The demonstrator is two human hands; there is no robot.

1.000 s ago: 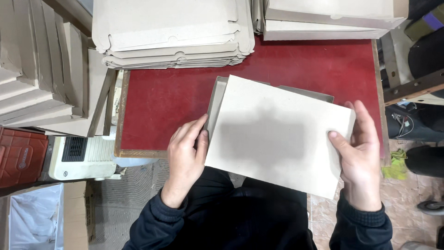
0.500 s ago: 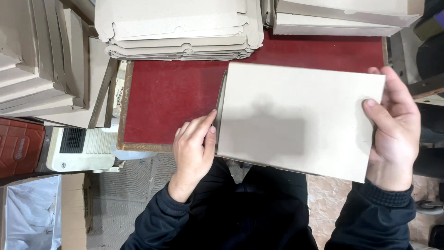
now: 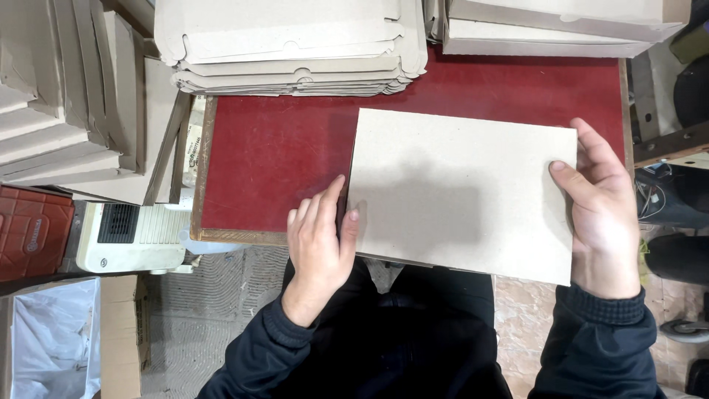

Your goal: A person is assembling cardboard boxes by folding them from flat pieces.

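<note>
We count one flat grey cardboard sheet (image 3: 461,192), rectangular, matte and fibrous, lying on the near right part of the red surface (image 3: 273,162), its near edge jutting past the surface's wooden rim toward us. Beneath it, thin edges of further board show; how many, we cannot tell.

Two hands: our left hand (image 3: 319,238) rests with fingers together and nearly straight against the sheet's left edge, thumb on top of it, a loose pressing grip rather than a closed one. Our right hand (image 3: 602,210) holds the sheet's right edge, thumb on top and fingers curled at the side, a pinching grip.

Two stacks at the far edge: one stack of die-cut flat box blanks (image 3: 295,48), tabbed and notched; one pile of folded boxes (image 3: 554,26) to its right. More cardboard leans at left (image 3: 81,103). One white ribbed appliance (image 3: 129,238) sits below it.
</note>
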